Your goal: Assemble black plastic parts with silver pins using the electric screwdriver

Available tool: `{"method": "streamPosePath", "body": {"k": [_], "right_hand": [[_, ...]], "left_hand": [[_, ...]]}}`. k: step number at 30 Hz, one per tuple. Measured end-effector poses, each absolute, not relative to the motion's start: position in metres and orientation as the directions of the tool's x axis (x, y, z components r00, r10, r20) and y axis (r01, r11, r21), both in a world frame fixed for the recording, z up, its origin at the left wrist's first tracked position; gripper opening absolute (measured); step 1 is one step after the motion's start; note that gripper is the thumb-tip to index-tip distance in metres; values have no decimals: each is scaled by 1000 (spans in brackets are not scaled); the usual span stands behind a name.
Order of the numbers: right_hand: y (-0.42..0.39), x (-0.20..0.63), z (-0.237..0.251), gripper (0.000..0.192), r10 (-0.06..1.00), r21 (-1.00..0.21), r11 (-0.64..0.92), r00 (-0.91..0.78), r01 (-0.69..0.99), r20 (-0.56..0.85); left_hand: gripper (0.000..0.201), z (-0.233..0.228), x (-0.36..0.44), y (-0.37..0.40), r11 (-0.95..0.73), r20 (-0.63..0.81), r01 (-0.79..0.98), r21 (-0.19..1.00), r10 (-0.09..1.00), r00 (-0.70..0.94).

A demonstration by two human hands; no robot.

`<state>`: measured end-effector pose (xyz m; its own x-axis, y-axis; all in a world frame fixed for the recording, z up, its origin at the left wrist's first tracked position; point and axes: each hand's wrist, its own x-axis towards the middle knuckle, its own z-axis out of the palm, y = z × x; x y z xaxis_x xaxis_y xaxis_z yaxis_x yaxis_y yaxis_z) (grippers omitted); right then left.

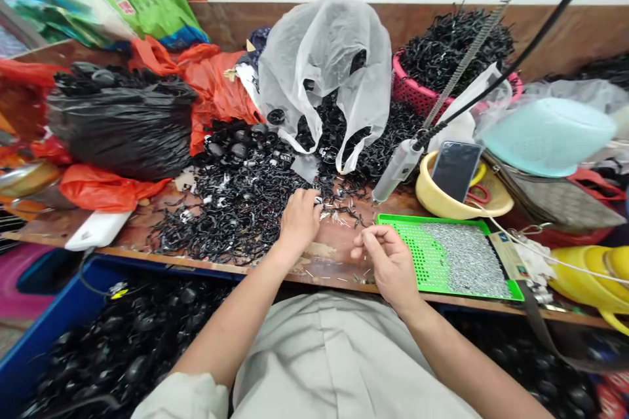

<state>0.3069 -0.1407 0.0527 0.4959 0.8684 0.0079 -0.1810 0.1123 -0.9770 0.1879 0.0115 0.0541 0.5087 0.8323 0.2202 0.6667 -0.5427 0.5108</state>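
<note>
My left hand (299,217) reaches to the right edge of a pile of small black plastic parts (240,203) on the wooden bench. Its fingers are bent together at a small dark and white piece, too small to name. Thin pale pins (335,215) lie scattered just right of those fingertips. My right hand (390,265) hovers over the bench's front part with thumb and forefinger pinched; what is between them, if anything, cannot be made out. Beside it sits a green perforated tray (420,255) holding many small silver metal pieces (469,258). An upright grey electric screwdriver (397,169) hangs on a coiled spring beyond my hands.
A translucent plastic bag (334,52) stands behind the pile. At right are a yellow bowl (430,193) with a phone (456,170), and a pink basket (417,88) of black parts. A black bag (122,124) lies left; a blue bin (54,321) sits below the bench edge.
</note>
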Motion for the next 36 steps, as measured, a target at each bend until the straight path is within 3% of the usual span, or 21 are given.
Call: {"method": "streamPosePath", "body": {"k": [2, 4, 6, 9, 11, 14, 17, 21, 25, 31, 36], "right_hand": [[-148, 308, 51, 18, 879, -985, 92, 477, -144, 13], [-154, 307, 48, 17, 877, -988, 95, 479, -120, 26], [-158, 308, 47, 16, 875, -990, 110, 481, -92, 53], [-155, 311, 44, 14, 876, -990, 135, 463, 31, 133], [-148, 311, 43, 12, 889, -981, 141, 419, 136, 185], [-134, 306, 42, 13, 922, -979, 140, 342, 146, 183], [-123, 298, 43, 11, 925, -966, 171, 307, 192, 225], [-119, 293, 45, 8, 932, -886, 229, 173, 404, 320], [-123, 294, 45, 7, 936, -871, 236, 142, 430, 323], [-122, 289, 51, 11, 943, -925, 210, 185, 315, 277], [-121, 285, 50, 7, 944, -800, 162, 146, 578, 296]], "left_hand": [[20, 54, 198, 25, -587, 206, 722, 365, 808, 552], [22, 53, 202, 29, -601, 192, 723, 340, 797, 573], [24, 51, 198, 28, -601, 232, 687, 408, 796, 559], [27, 47, 180, 19, -533, 287, 582, 614, 838, 465], [28, 44, 168, 7, -390, 206, 479, 786, 896, 393], [38, 42, 156, -19, -14, -80, 226, 974, 912, 403], [43, 44, 150, -49, 259, -234, 12, 966, 848, 476], [43, 47, 144, -75, 359, -280, -70, 931, 821, 497], [36, 46, 141, -80, 337, -284, -29, 941, 832, 476], [24, 40, 142, -84, 126, -150, 84, 989, 880, 451], [35, 32, 136, -85, -91, 24, 198, 976, 949, 315]]}}
